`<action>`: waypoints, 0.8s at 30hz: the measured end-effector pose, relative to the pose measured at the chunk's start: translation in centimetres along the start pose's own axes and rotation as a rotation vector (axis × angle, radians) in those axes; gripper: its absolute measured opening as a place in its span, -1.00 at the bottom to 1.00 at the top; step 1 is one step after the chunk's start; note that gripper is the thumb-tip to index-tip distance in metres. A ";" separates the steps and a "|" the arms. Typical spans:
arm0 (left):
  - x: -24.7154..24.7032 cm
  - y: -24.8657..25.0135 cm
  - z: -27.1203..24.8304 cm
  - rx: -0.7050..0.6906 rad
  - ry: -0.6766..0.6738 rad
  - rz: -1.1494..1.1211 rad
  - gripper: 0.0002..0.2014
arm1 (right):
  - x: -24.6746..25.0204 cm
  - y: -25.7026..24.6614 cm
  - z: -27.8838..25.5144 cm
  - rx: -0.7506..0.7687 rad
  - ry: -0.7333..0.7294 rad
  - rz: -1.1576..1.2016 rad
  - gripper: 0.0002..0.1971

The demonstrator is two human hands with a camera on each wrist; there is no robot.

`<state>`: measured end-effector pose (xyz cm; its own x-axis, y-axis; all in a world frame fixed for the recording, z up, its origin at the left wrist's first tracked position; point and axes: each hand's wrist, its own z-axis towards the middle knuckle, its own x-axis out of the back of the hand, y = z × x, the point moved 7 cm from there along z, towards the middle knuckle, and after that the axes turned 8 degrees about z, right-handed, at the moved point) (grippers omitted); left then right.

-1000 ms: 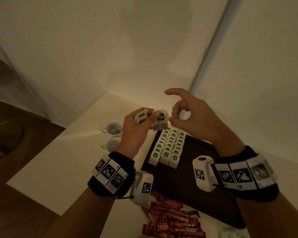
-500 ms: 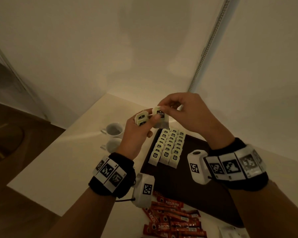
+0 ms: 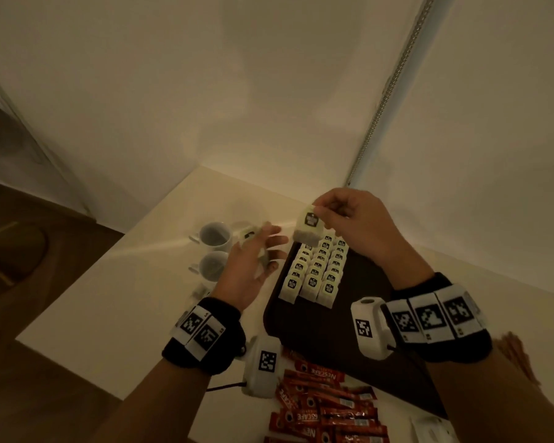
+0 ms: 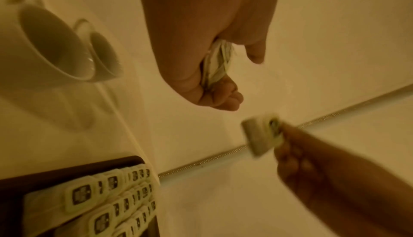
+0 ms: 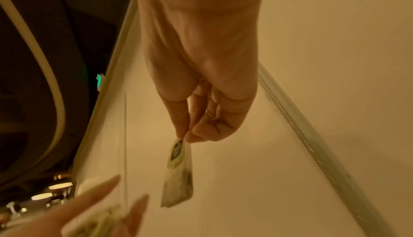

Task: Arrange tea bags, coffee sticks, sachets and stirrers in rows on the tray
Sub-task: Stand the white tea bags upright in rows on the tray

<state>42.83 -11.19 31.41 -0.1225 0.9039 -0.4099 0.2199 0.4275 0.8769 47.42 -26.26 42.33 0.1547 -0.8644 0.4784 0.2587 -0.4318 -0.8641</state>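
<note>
Cream tea bag (image 3: 307,230), dark-labelled, hangs pinched in the right hand (image 3: 352,222) over the tray's (image 3: 330,327) far edge; left hand (image 3: 253,266) grips more bags (image 4: 218,62).

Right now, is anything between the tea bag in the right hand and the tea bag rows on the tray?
Nothing visible. The right hand pinches the tea bag just above the far end of the rows on the tray; the left hand is off to the side.
</note>
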 end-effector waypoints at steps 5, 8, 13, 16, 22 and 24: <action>2.8 -0.2 0.8 0.112 0.036 -0.249 -0.47 | -3.0 9.3 -1.8 -0.245 -0.174 -0.166 -0.87; 3.0 0.2 1.4 0.117 -0.015 -0.304 -0.38 | -5.2 14.3 -3.0 -0.386 -0.305 -0.230 -0.79; 2.6 0.3 2.0 0.129 -0.059 -0.320 -0.29 | -7.8 19.4 -4.0 -0.480 -0.379 -0.272 -0.81; 2.5 0.1 2.4 0.133 -0.076 -0.299 -0.27 | -7.9 21.1 -3.5 -0.492 -0.289 -0.293 -0.81; 2.7 0.0 2.8 0.126 -0.071 -0.264 -0.27 | -7.9 22.7 -2.5 -0.495 -0.212 -0.348 -0.83; 2.9 -0.2 2.9 0.131 -0.067 -0.256 -0.25 | -7.9 23.1 -2.4 -0.511 -0.197 -0.336 -0.84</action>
<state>45.28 -8.57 29.32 -0.1265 0.7637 -0.6330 0.3143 0.6361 0.7047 49.92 -30.05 18.21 0.3287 -0.6185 0.7137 -0.1560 -0.7809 -0.6048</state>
